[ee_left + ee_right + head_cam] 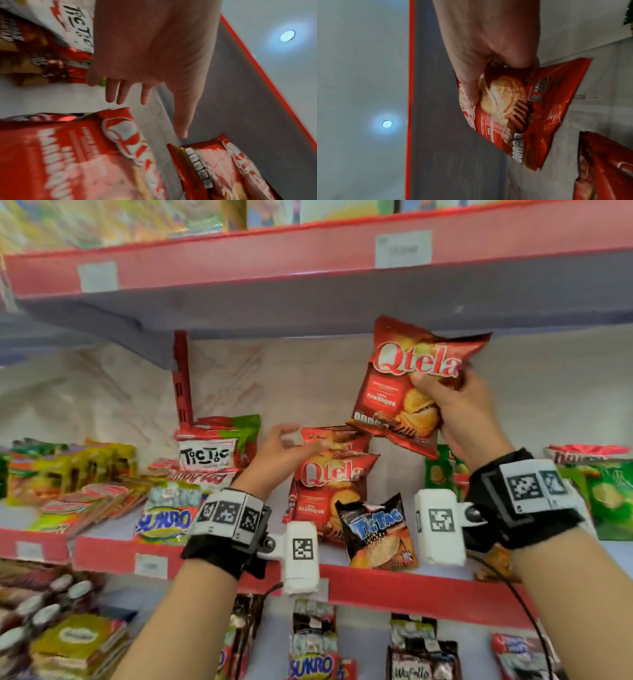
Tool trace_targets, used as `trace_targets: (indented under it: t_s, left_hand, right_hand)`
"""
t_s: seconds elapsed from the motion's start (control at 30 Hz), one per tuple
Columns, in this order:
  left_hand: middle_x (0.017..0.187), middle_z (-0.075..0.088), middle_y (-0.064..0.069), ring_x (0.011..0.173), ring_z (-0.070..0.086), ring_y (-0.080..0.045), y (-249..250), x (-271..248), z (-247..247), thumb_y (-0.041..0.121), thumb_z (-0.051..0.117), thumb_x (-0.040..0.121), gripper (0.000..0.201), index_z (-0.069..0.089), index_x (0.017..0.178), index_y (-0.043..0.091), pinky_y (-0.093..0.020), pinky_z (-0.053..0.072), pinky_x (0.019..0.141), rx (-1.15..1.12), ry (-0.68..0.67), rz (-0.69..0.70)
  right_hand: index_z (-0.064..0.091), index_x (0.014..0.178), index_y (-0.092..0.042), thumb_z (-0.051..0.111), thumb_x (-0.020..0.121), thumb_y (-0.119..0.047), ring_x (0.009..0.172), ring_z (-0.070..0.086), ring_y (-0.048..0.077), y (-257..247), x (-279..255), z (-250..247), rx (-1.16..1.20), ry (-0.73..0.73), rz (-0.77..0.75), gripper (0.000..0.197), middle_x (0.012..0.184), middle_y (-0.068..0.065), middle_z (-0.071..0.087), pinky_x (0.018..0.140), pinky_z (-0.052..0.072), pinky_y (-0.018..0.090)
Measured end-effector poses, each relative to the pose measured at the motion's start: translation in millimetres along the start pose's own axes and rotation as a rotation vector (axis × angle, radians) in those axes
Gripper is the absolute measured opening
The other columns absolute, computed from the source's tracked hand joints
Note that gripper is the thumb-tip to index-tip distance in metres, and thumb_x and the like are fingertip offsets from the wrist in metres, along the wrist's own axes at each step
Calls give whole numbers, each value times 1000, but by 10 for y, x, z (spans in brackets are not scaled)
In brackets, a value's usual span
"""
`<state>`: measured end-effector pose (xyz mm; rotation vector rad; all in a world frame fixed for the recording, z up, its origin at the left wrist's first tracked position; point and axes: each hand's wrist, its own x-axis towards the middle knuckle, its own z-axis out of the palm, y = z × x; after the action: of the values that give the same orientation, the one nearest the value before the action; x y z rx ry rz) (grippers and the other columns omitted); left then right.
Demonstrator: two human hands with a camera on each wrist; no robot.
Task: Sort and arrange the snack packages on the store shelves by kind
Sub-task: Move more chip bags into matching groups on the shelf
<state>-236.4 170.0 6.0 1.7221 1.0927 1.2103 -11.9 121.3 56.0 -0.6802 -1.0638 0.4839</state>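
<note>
My right hand (455,405) grips a red Qtela barbecue chip bag (397,385) and holds it up above the middle shelf; the right wrist view shows thumb and fingers pinching that bag (530,115). Two more red Qtela bags (329,484) stand upright on the shelf below it. My left hand (284,446) is open with spread fingers, hovering just left of the top of those standing bags, holding nothing. In the left wrist view its straight fingers (120,93) hang above a Qtela bag (68,155).
A dark Tic Tac bag (376,532) leans at the shelf front. White and red Tic Tac bags (209,450) and a Sukro bag (164,522) lie left; green bags (609,494) sit right. The upper shelf's red edge (274,261) overhangs. More packages fill the lower shelf.
</note>
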Motion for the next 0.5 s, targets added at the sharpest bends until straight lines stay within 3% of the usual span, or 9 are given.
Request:
trace_targets:
  t_s: [0.1,0.23,0.3,0.37,0.43,0.5]
  left_hand:
    - [137,45,-6,114,51,-17,-260,151,47,42,76,72,98,15,146,24,-23,41,72,37,-126,-171]
    - [135,53,0,88,55,-1,-371,321,63,36,77,72,113,-6,148,27,-18,35,57,-19,-222,-261]
    - [126,55,3,84,54,0,-378,384,59,35,81,68,118,-6,148,27,-19,36,57,-8,-226,-272]
    - [129,53,2,87,55,-4,-370,409,61,37,85,60,125,-3,148,24,-22,40,62,18,-229,-286]
    - [132,56,-4,101,60,-14,-365,415,66,41,90,46,130,12,147,19,-33,49,79,36,-239,-307]
    - [126,62,-8,109,62,-24,-355,405,75,43,94,35,127,30,141,11,-47,47,98,39,-281,-319]
  right_hand:
    - [55,107,-20,74,78,-7,95,68,10,221,162,2,-12,22,-3,37,107,-1,68,77,56,26]
    - [53,112,-16,73,76,-3,93,69,12,429,353,31,10,-13,47,43,107,1,68,73,57,26]
    - [53,113,-13,71,77,0,97,68,18,481,431,57,31,-53,82,42,109,6,67,79,57,34]
    - [52,116,-11,71,78,0,102,67,24,499,483,87,38,-79,109,43,114,11,66,85,56,39]
    - [53,117,-10,70,78,-1,103,66,26,507,523,117,35,-101,123,43,117,13,65,87,55,41]
    - [52,119,-8,70,79,-1,103,67,25,510,553,149,28,-127,134,44,117,13,65,87,56,40]
